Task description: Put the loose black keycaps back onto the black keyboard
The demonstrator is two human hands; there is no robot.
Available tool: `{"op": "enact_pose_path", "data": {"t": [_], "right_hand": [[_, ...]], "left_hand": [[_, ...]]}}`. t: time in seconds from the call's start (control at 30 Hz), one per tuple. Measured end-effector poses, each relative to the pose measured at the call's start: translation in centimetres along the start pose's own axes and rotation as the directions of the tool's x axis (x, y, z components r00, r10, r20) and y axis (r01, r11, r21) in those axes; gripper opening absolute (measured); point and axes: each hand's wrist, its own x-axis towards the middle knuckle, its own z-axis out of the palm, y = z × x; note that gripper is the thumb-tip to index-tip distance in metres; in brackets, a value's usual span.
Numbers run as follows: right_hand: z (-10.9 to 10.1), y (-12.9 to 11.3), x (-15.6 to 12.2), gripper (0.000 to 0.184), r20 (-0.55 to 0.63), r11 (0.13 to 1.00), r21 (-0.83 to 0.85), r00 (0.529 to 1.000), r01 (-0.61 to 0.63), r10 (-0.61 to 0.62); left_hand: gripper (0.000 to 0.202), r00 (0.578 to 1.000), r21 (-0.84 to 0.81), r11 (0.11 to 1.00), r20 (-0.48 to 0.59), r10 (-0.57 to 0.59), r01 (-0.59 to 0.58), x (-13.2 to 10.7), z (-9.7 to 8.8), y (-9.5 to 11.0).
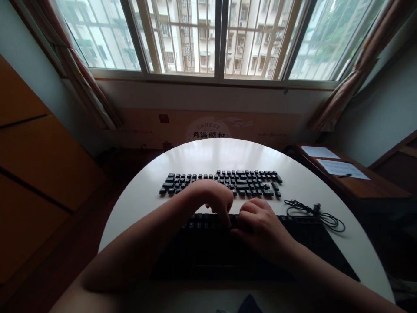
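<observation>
The step in hand looks like keycap work: the left hand (224, 202) bends down at the keyboard (200, 226), a digit pointing at its keys, and the right hand (260, 219) curls just beside; whether either grips anything, I cannot tell. The next move probably calls for careful fingertip placement. One keyboard lies on one black mat (332, 245); beyond are loose keycaps (243, 187) (dozens, partly hidden, so uncounted), plus one coiled cable (316, 211) on the tabletop (130, 217).

On the tabletop (137, 204), keycaps (241, 186) lie behind the keyboard (197, 225); a cable (316, 209) lies to the right, nearer than the keycaps.
</observation>
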Motion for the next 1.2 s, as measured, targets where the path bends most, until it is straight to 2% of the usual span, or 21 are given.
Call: {"op": "enact_pose_path", "data": {"t": [0.1,0.23,0.43,0.53,0.63,0.83,0.9,0.97,1.03,1.07,1.13,1.2], "right_hand": [[-1.1,0.2,-0.2,0.023,0.034,0.999,0.02,0.999,-0.025,0.025],[-2.2,0.4,-0.4,0.025,0.103,0.993,-0.002,0.987,-0.121,0.121],[-2.8,0.2,-0.4,0.035,0.292,0.981,-0.096,0.937,-0.17,0.191],[-2.8,0.0,-0.4,0.04,0.353,0.977,-0.133,0.913,-0.168,0.205],[-2.7,-0.2,-0.4,0.04,0.368,0.975,-0.145,0.906,-0.168,0.211],[-2.9,0.2,-0.3,0.042,0.325,0.974,-0.143,0.922,-0.174,0.212],[-3.2,0.5,-0.3,0.042,0.318,0.973,-0.134,0.922,-0.189,0.223],[-3.6,0.7,-0.4,0.045,0.322,0.972,-0.122,0.918,-0.202,0.231],[-3.9,0.8,-0.4,0.048,0.334,0.971,-0.102,0.912,-0.214,0.236],[-4.0,0.9,-0.4,0.049,0.34,0.971,-0.091,0.91,-0.22,0.238],[-3.9,0.9,-0.4,0.049,0.344,0.972,-0.072,0.909,-0.224,0.235],[-3.7,1.0,-0.3,0.048,0.332,0.973,-0.069,0.915,-0.221,0.231]], "left_hand": [[0.037,1.0,-0.018,1.0,0.005,-0.013,0.013,0.0,0.0,0.0],[0.038,1.0,-0.014,1.0,0.01,-0.015,0.015,0.1,-0.1,0.1],[0.042,0.999,0.025,1.0,0.049,-0.012,0.01,0.3,-0.4,0.1],[0.038,0.999,0.042,0.999,0.022,-0.029,0.028,0.4,-0.3,0.2],[0.033,0.999,0.059,0.998,-0.018,-0.035,0.036,0.6,0.0,0.2],[0.037,1.0,0.022,1.0,0.016,-0.004,0.004,0.3,-0.1,-0.4],[0.037,0.999,-0.01,1.0,-0.033,-0.006,0.006,-0.6,-0.5,-0.7],[0.036,0.99,-0.039,0.999,-0.142,-0.018,0.012,-1.7,-1.0,-1.2],[0.032,0.948,-0.066,0.996,-0.31,-0.074,0.056,-2.5,-1.5,-1.8],[0.031,0.908,-0.077,0.992,-0.4,-0.123,0.1,-2.8,-1.7,-2.3],[0.032,0.797,-0.109,0.973,-0.559,-0.229,0.203,-2.7,-2.0,-3.4],[0.037,0.699,-0.138,0.953,-0.653,-0.292,0.269,-2.1,-2.2,-4.9]]}}
